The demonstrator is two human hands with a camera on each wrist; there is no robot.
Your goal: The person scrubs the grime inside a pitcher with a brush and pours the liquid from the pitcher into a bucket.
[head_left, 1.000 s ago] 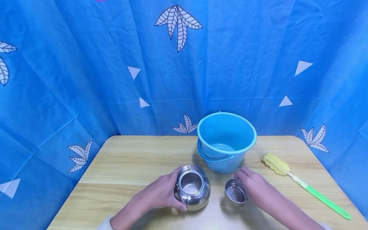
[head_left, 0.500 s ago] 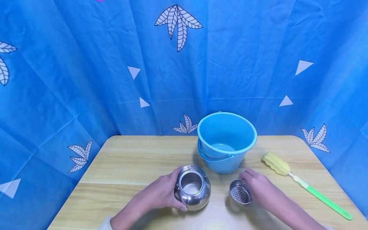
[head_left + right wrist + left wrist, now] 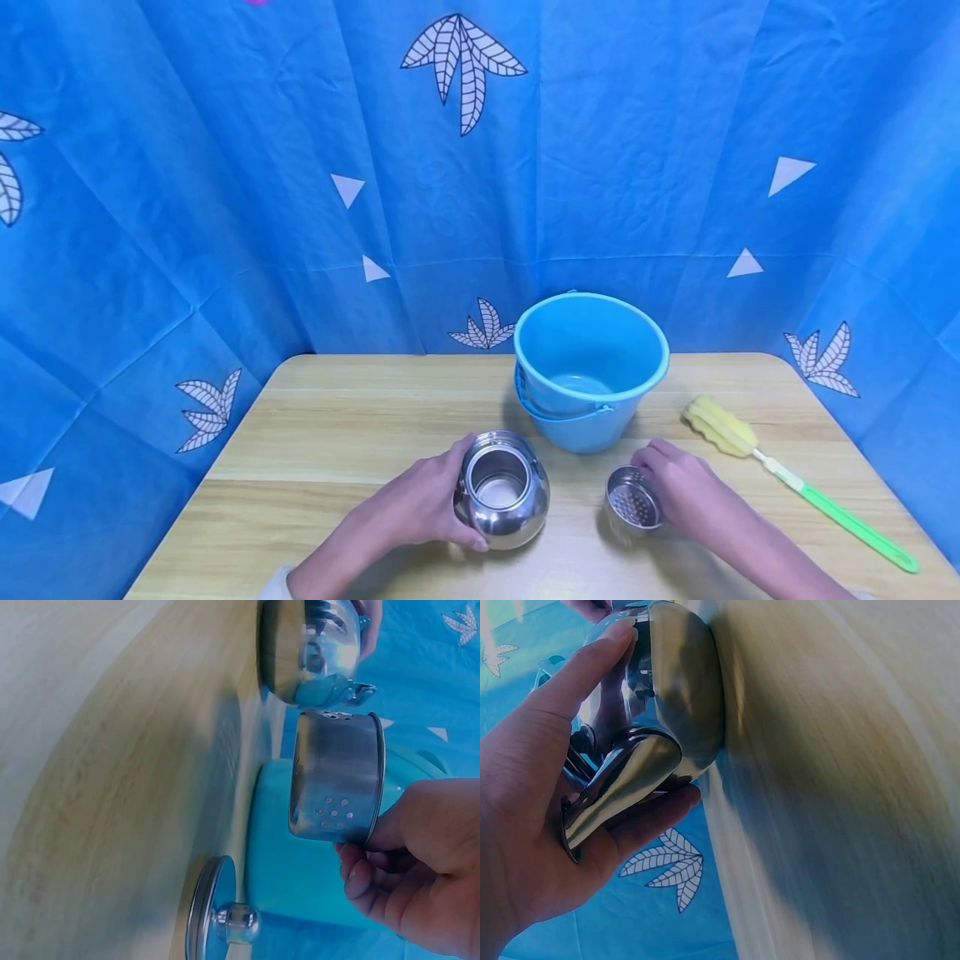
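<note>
A round steel teapot [image 3: 517, 525] stands uncovered on the table, its wide mouth facing up. My left hand [image 3: 431, 500] grips its side, with thumb and fingers spread round the body; in the left wrist view the spout [image 3: 626, 784] points into the palm. To the right, my right hand [image 3: 678, 483] pinches the rim of a steel tea strainer [image 3: 633, 500], a cup-shaped basket with holes in its bottom. Seen from the right wrist, the strainer [image 3: 337, 776] hangs above the tabletop with holes in its side wall too.
Behind the hands stands a light blue bucket [image 3: 592, 417]. A yellow sponge brush [image 3: 723, 429] with a green handle lies at the right. The right wrist view shows a steel lid with a knob [image 3: 210, 911] on the table. A blue curtain [image 3: 637, 167] closes off the back.
My right hand has carried the strainer a little to the right, away from the teapot. The left hand and the teapot have stayed in place.
</note>
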